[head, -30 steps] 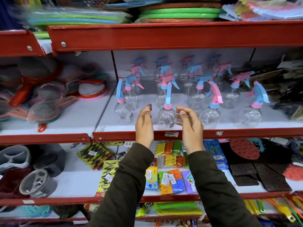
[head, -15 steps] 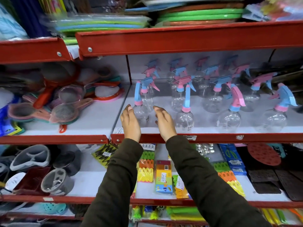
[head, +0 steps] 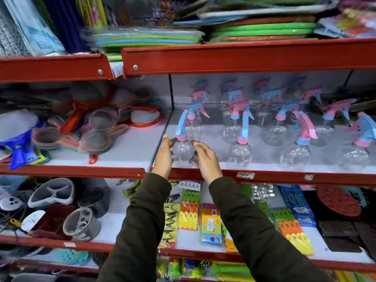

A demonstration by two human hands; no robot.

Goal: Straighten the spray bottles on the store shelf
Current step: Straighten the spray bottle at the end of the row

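A red-edged metal store shelf with a white deck (head: pixel 274 177) carries rows of clear plastic spray bottles with pink and blue trigger heads. The front-left one, a clear round-bodied bottle with a blue trigger head and pink collar (head: pixel 183 151), stands upright near the shelf's front edge at its left end, and both hands flank it. The left hand (head: pixel 164 156) is flat and upright, fingers together, its palm against the bottle's left side. The right hand (head: pixel 206 158) curves slightly, fingers loosely together, with its fingertips at the bottle's right shoulder; whether the palm touches the body is hard to tell. Neither hand is closed around it. Both arms wear dark olive sleeves (head: pixel 142 224). Just to the right stands a second clear bottle with a pink head and long blue trigger (head: pixel 240 148), apart from the hands, and further bottles run on to the right and behind. On the neighbouring shelf section to the left lies a heap of round mesh strainers with coloured plastic handles (head: pixel 95 137). On the shelf below lie packets of coloured pegs (head: pixel 188 212).
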